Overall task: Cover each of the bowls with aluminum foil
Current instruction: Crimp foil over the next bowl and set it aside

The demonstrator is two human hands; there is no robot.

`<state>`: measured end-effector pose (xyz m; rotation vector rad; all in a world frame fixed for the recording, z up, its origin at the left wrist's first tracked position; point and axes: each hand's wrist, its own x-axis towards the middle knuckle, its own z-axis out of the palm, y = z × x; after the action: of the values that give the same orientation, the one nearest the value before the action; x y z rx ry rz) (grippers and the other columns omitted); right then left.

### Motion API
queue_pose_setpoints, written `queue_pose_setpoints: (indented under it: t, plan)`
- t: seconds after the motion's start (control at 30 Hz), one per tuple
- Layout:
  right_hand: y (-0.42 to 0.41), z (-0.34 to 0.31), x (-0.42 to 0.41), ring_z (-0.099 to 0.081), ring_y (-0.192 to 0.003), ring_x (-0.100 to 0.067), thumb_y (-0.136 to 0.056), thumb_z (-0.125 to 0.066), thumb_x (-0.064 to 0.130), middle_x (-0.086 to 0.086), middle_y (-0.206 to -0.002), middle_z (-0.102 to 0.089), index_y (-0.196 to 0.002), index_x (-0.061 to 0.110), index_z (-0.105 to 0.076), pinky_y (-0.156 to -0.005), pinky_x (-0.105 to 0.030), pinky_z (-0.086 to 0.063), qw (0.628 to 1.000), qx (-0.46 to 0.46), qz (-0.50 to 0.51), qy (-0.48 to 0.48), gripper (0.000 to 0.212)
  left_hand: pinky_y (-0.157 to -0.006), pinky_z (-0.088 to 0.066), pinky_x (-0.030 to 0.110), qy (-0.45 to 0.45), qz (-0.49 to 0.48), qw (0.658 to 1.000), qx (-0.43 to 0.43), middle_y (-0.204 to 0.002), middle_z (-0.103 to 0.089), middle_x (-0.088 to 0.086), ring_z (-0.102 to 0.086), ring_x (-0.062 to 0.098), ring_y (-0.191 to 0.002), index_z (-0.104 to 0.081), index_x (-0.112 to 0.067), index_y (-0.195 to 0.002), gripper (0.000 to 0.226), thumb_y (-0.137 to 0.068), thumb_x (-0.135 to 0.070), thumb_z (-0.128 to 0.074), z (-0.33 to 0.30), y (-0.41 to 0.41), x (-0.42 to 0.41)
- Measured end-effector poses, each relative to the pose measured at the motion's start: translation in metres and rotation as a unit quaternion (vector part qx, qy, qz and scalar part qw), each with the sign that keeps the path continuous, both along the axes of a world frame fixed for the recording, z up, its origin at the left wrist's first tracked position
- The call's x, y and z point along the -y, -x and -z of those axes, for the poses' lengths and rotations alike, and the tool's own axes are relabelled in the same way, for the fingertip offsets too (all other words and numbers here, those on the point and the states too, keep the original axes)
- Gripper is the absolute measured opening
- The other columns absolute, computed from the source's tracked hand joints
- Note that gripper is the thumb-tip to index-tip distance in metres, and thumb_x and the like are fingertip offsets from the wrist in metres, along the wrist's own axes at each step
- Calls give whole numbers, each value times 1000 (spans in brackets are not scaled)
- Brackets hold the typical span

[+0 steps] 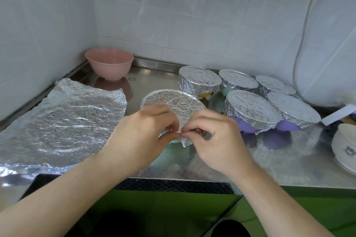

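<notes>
A bowl with crinkled foil over its top (173, 100) stands at the middle of the steel counter, its pale green side partly hidden by my hands. My left hand (142, 132) and my right hand (213, 136) both pinch the foil's near edge at the bowl's rim, fingertips nearly meeting. A bare pink bowl (109, 63) stands in the back left corner. A loose sheet of foil (63, 121) lies flat on the left. Several foil-covered bowls (250, 109) cluster at the right.
The steel counter (279, 163) ends at a front edge just below my wrists. Tiled walls close off the back and left. A white rounded appliance (327, 44) stands at the right, with a white lid-like object (344, 148) at the right edge.
</notes>
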<state>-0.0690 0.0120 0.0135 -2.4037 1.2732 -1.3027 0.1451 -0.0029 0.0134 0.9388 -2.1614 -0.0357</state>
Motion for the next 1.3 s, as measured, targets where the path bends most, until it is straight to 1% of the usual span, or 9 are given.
queue_pose_setpoints:
  t: [0.1,0.17,0.27,0.37,0.53,0.7,1.0,1.13,1.3]
  plan:
    - [2,-1,-1,-63,-75,-15,-86,-85,-1,6,-86,-68,-81,12,-81,-67,-34,-52,1000,2,-9,-8,14,-52,-53,38,5,-7,1000,5,-88,-57,-16,-50,6,-78,-65,-27,-86,16,-86,-30,-80,1,0,1]
    - [7,-1,-1,-65,-78,-14,-86,-86,-1,7,-90,-69,-85,12,-81,-69,-26,-51,1000,-2,-1,-12,14,-53,-52,37,-3,-11,1000,6,-86,-56,-16,-44,4,-75,-64,-28,-86,16,-87,-29,-80,0,-1,1]
    - [13,-1,-1,-66,-80,-12,-86,-86,-2,8,-92,-69,-85,12,-82,-73,-18,-47,1000,-8,18,-9,14,-59,-52,36,-26,2,1000,0,-86,-56,-18,-47,-2,-76,-63,-32,-86,17,-87,-31,-80,-3,-4,3]
    - [9,0,0,-64,-78,-12,-85,-86,-1,8,-89,-69,-81,12,-80,-70,-24,-49,1000,-14,24,2,15,-63,-53,36,-34,5,999,4,-88,-57,-19,-48,-4,-80,-63,-35,-87,15,-88,-36,-78,-3,-3,3]
    - [3,-1,-3,-63,-78,-12,-87,-86,3,8,-87,-68,-81,13,-80,-70,-27,-50,1000,-16,7,-1,13,-56,-53,37,-9,-7,1000,5,-87,-58,-17,-47,1,-79,-65,-29,-86,16,-85,-31,-81,-1,-2,1]
    - [7,1,-1,-66,-80,-13,-87,-86,2,9,-88,-68,-80,13,-80,-70,-31,-51,1000,-8,25,9,14,-63,-53,38,-31,19,999,-3,-87,-58,-19,-50,-2,-81,-65,-34,-87,14,-87,-33,-79,-3,-5,5]
    - [9,-1,-1,-66,-81,-11,-88,-85,3,10,-91,-70,-85,14,-82,-71,-21,-48,1000,-20,22,-2,12,-62,-52,39,-30,26,999,-13,-85,-56,-17,-49,-1,-76,-66,-30,-86,12,-89,-31,-78,-1,-5,6]
    - [5,2,-1,-60,-78,-2,-88,-83,-2,9,-88,-68,-81,12,-80,-72,-16,-43,999,-29,33,18,16,-61,-53,39,-24,29,999,-7,-87,-56,-19,-49,-1,-78,-67,-30,-87,12,-88,-30,-79,0,-4,6]
    - [2,-1,-4,-64,-78,-13,-88,-86,5,10,-89,-68,-82,14,-81,-70,-26,-50,1000,-13,17,1,13,-61,-53,39,-23,28,999,-5,-89,-58,-18,-49,3,-78,-67,-30,-88,13,-88,-27,-80,1,-5,7]
